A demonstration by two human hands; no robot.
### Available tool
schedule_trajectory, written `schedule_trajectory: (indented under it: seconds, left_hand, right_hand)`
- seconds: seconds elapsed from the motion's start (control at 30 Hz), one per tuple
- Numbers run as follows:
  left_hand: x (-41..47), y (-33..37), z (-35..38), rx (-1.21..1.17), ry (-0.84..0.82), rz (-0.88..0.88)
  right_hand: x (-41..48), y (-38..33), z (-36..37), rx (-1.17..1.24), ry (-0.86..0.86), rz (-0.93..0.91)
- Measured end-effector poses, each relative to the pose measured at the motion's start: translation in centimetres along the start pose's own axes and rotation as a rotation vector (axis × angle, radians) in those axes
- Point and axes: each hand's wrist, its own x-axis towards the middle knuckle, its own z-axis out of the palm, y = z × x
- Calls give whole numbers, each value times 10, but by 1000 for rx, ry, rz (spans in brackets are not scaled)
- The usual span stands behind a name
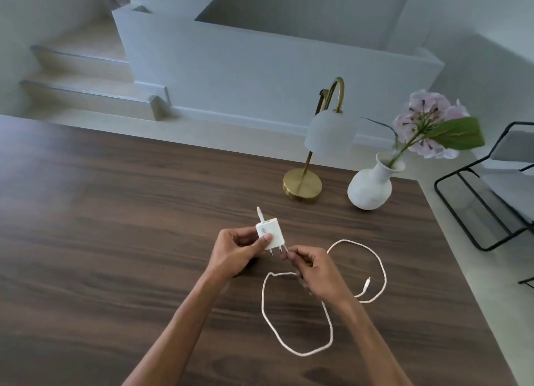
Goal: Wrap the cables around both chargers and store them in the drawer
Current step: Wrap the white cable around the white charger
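Observation:
My left hand grips a white charger just above the dark wooden table, prongs pointing down toward me and a cable plug sticking out of its far end. My right hand pinches the white cable close beside the prongs. The rest of the cable lies on the table in two loose loops to the right of and below my hands, its free connector resting near my right wrist. I see only one charger, and no drawer is in view.
A brass lamp with a frosted shade and a white vase holding pink flowers stand at the table's far right. A black-framed chair sits past the right edge. Steps and a low white wall lie beyond the table.

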Motion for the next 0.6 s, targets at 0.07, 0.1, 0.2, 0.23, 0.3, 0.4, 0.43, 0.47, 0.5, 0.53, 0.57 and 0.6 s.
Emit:
schedule_trajectory:
  seconds: [0.07, 0.1, 0.2, 0.23, 0.3, 0.4, 0.43, 0.47, 0.5, 0.53, 0.57, 0.6]
  left_hand:
    - [0, -5, 6, -18, 61, -9]
    - [0, -7, 10, -36, 99, -16]
    - [-1, -12, 20, -20, 180, -15]
    - [-1, -13, 23, -5, 197, -9]
    - [-2, -15, 27, 33, 226, 6]
    - [-3, -15, 32, 176, 254, 83]
    - [-4, -15, 33, 229, 261, 122]
    - [-4, -14, 33, 287, 275, 164]
    - [-3, -13, 32, 342, 293, 201]
    - [-3, -13, 31, 380, 309, 226]
    - [-2, -11, 30, 406, 322, 247]
    - [-3, -10, 29, 424, 330, 265]
  right_hand:
    - [-5, 2, 4, -123, 64, -61]
    - [-8, 1, 6, -176, 74, -73]
    - [-15, 0, 10, -353, 66, -67]
    - [-17, -3, 10, -399, 63, -65]
    - [-18, -8, 8, -469, 50, -61]
    - [-21, -21, 4, -583, 43, -53]
    - [-22, -25, 3, -611, 45, -43]
    - [-22, -29, 1, -626, 55, -37]
    - [-22, -34, -1, -633, 67, -32]
    - [-23, -38, -3, -636, 74, -25]
    - [-23, -44, -6, -635, 81, -26]
    - [-26, -50, -9, -636, 94, -28]
